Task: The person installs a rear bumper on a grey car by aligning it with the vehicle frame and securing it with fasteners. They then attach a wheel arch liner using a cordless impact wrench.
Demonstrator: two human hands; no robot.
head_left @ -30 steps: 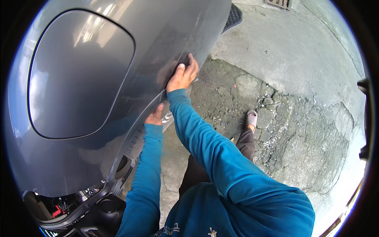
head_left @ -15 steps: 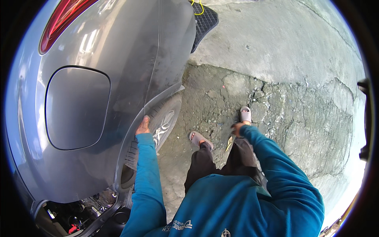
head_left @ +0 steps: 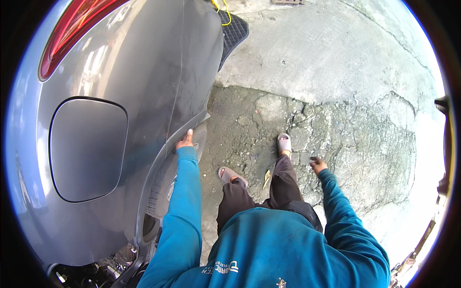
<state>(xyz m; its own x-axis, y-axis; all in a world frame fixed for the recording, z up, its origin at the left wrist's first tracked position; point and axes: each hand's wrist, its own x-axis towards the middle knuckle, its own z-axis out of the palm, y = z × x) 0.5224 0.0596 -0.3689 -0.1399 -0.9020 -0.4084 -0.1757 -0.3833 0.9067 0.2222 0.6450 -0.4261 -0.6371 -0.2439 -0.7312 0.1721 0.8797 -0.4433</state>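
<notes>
A grey car body (head_left: 144,57) fills the left side, with a rounded fuel flap (head_left: 89,149) and a red tail light (head_left: 65,33). My left hand (head_left: 185,141) grips the edge of the wheel-arch trim (head_left: 197,120), some fingers hidden there, above a tyre (head_left: 158,192) partly behind my forearm. My right hand (head_left: 318,164) hangs out to the right over the cracked concrete, away from the car; its dark fingertips are too small and blurred to make out clearly.
My feet in pale slides (head_left: 284,140) stand on broken concrete (head_left: 345,144). Beyond the car lie a dark quilted mat (head_left: 233,33), a yellow cord (head_left: 225,17) and a small grate (head_left: 288,2). A dark edge (head_left: 442,110) shows at the far right.
My right hand has left the car panel and swung down and right. My view has pulled back, showing the tail light and both feet. My left hand stays at the wheel arch.
</notes>
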